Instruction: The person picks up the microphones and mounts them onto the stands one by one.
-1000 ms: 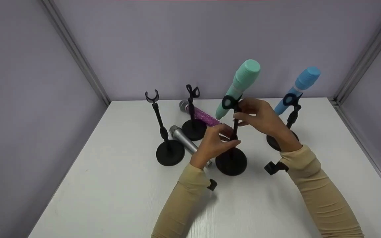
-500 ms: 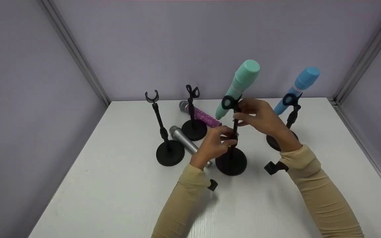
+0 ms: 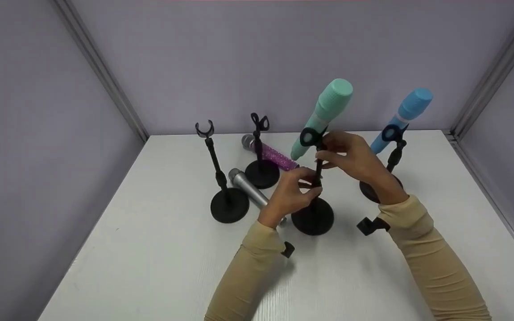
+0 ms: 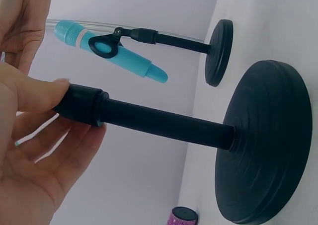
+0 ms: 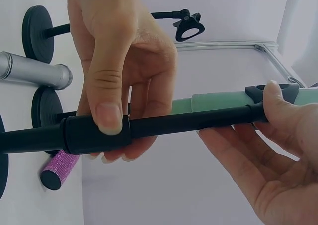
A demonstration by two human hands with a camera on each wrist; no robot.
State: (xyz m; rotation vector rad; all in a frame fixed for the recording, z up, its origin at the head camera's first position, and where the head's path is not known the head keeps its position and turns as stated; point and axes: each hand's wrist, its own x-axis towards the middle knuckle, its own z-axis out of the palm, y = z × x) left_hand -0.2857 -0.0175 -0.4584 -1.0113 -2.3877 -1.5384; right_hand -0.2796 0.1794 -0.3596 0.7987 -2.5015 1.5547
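Note:
A black desktop microphone stand (image 3: pixel 312 217) stands upright with a mint-green microphone (image 3: pixel 332 100) tilted in its clip. My left hand (image 3: pixel 290 194) pinches the collar (image 5: pixel 94 134) midway up its pole between thumb and fingers. Higher up, just under the clip, my right hand (image 3: pixel 350 156) pinches the top of the pole. In the left wrist view the round base (image 4: pixel 268 140) rests on the table, and the collar sits between thumb and fingertips. To the right, a blue microphone (image 3: pixel 411 107) lies in the clip of another stand (image 3: pixel 394 158), partly hidden by my right hand.
Two stands with bare clips, one front left (image 3: pixel 229 205) and one behind (image 3: pixel 261 174), are on the white table (image 3: pixel 150 249). A silver microphone (image 3: pixel 250 187) and a glittery pink microphone (image 3: pixel 277 157) lie between them and my left hand. Grey walls enclose the back and sides.
My left thumb and fingers shift slightly around the collar. My right hand keeps its grip under the clip, and the stand and microphones stay in place.

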